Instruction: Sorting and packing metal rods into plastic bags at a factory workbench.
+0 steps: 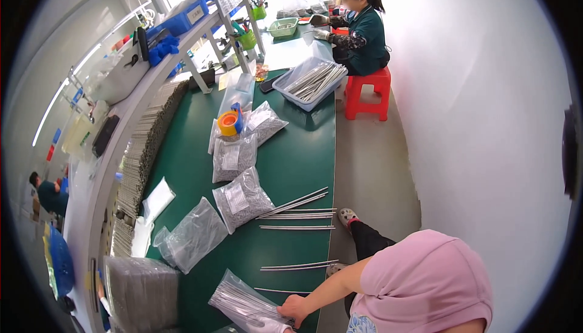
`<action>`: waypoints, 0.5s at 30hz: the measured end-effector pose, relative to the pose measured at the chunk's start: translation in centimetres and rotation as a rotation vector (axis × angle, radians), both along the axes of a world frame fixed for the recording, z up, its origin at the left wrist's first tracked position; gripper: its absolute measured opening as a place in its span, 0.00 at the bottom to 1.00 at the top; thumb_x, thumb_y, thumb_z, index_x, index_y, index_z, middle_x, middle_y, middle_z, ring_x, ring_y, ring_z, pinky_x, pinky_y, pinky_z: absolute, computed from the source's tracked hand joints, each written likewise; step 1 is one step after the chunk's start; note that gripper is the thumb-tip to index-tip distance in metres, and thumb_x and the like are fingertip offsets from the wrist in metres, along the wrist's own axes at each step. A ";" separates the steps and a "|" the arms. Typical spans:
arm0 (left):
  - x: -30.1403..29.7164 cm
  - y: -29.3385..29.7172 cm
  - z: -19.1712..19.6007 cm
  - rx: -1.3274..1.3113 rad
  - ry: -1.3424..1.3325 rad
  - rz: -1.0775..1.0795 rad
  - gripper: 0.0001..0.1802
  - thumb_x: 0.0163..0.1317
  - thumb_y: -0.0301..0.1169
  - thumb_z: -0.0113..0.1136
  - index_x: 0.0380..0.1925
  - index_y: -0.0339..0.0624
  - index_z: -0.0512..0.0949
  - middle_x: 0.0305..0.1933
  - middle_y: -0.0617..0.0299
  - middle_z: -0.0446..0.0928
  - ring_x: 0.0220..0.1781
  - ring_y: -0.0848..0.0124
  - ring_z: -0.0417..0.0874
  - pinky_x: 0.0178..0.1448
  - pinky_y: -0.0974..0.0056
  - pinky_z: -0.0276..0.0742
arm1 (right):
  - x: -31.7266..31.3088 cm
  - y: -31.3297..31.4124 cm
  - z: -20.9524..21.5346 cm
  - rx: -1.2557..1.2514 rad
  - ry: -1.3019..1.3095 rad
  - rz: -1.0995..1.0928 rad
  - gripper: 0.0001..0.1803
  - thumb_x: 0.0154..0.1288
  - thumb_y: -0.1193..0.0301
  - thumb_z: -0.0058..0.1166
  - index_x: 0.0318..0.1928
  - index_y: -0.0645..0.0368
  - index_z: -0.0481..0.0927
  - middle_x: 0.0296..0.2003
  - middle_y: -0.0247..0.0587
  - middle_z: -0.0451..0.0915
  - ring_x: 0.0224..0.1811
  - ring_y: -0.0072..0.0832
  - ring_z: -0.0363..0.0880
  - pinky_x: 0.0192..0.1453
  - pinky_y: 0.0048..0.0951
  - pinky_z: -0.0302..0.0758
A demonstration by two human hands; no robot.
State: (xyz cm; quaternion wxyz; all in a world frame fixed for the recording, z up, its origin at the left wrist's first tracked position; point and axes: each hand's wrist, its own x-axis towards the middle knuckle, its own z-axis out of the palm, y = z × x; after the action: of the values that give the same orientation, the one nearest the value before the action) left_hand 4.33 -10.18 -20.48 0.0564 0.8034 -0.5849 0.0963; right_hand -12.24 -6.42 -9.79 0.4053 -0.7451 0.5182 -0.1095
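Observation:
A clear plastic bag of thin metal rods [240, 296] lies slanted at the near end of the green table. My right hand [294, 310], bare, is closed at the bag's right end, fingers bent downward. My left hand [270, 325], in a white glove, grips the bag's lower side; the picture edge cuts it off and hides part of the fingers. Just above them one loose metal rod [282, 290] lies on the table. A pair of rods [297, 267] and another small group of rods [297, 214] lie farther off, towards the table's right edge.
Packed bags of small grey parts [244, 199] bear orange tape [229, 123]. An empty clear bag [193, 233] and stacked plastic-wrapped packs [143, 293] lie left. Farther stands a bin of rods [311, 84]. A co-worker [367, 35] sits on a red stool [368, 93].

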 end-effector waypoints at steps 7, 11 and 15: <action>-4.7 6.3 9.0 -0.002 0.933 -0.011 0.20 0.60 0.34 0.47 0.49 0.33 0.68 0.52 0.47 0.68 0.53 0.61 0.69 0.58 0.60 0.63 | 3.6 1.8 -2.0 -0.019 -0.007 -0.185 0.27 0.52 0.49 0.50 0.33 0.63 0.64 0.17 0.48 0.73 0.22 0.46 0.76 0.23 0.42 0.72; -1.6 10.0 6.7 -0.256 0.583 -0.278 0.17 0.60 0.31 0.46 0.46 0.32 0.68 0.46 0.42 0.69 0.48 0.48 0.69 0.55 0.54 0.64 | 2.2 1.4 -0.5 -0.002 0.100 -0.268 0.37 0.44 0.40 0.53 0.33 0.66 0.66 0.20 0.46 0.77 0.23 0.41 0.79 0.23 0.38 0.73; -3.6 8.7 8.2 -0.489 0.637 0.231 0.24 0.47 0.36 0.63 0.41 0.34 0.68 0.39 0.47 0.70 0.44 0.52 0.71 0.49 0.55 0.67 | 2.0 0.2 1.4 -0.003 0.199 -0.293 0.38 0.37 0.39 0.59 0.33 0.60 0.65 0.23 0.45 0.77 0.27 0.41 0.78 0.28 0.37 0.72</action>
State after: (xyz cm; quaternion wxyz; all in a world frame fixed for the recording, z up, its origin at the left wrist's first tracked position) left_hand 0.74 -1.49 -12.28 0.4123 0.8164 -0.4041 -0.0150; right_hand -10.26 -6.18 -8.41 0.3304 -0.6693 0.6588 -0.0940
